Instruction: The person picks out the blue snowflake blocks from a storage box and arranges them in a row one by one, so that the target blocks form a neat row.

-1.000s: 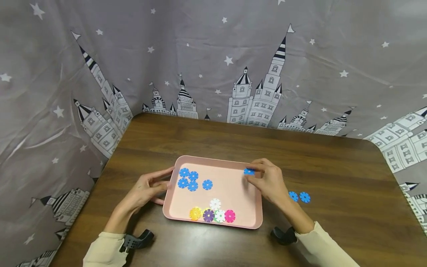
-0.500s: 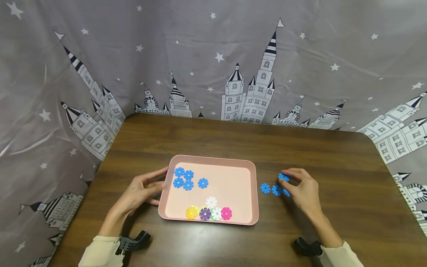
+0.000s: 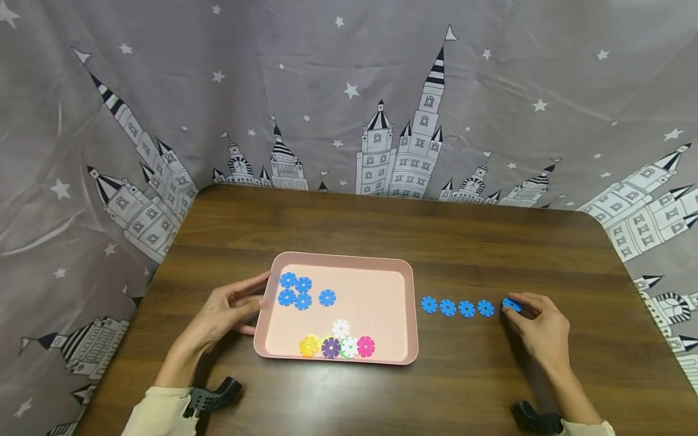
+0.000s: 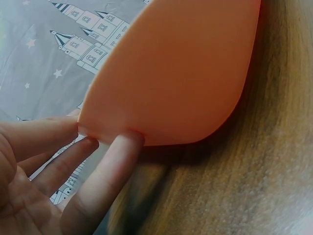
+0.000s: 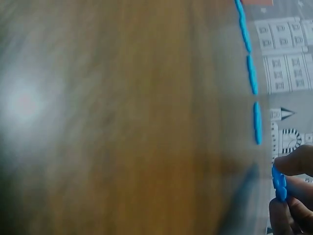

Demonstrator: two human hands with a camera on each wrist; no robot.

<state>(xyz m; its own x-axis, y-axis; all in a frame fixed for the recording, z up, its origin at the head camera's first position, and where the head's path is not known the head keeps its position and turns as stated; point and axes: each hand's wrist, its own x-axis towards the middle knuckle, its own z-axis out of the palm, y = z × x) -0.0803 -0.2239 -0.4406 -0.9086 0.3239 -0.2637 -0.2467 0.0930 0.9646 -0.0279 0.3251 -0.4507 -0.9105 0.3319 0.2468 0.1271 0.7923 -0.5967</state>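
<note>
In the head view my left hand (image 3: 225, 312) holds the left side of a shallow pink tray (image 3: 410, 315). In the left wrist view the thumb (image 4: 110, 176) lies against the tray's outer wall, with fingertips at its edge. Far to the right, my right hand (image 3: 542, 330) pinches a blue notched disc (image 3: 511, 304) between thumb and fingers, just above the table. The right wrist view shows the same disc edge-on. Several matching blue discs (image 3: 466, 309) lie in a row on the table between tray and right hand.
Inside the tray, several blue discs (image 3: 303, 301) lie at the left. Yellow (image 3: 308, 346), purple (image 3: 330, 347), white (image 3: 349, 347) and pink (image 3: 366, 346) discs gather along its near wall. A grey castle-print curtain (image 3: 305, 72) hangs behind the brown wooden table (image 3: 349, 399).
My right hand has moved from the tray to the right along the table, and more blue discs now lie in the row. The left hand has stayed at the tray.
</note>
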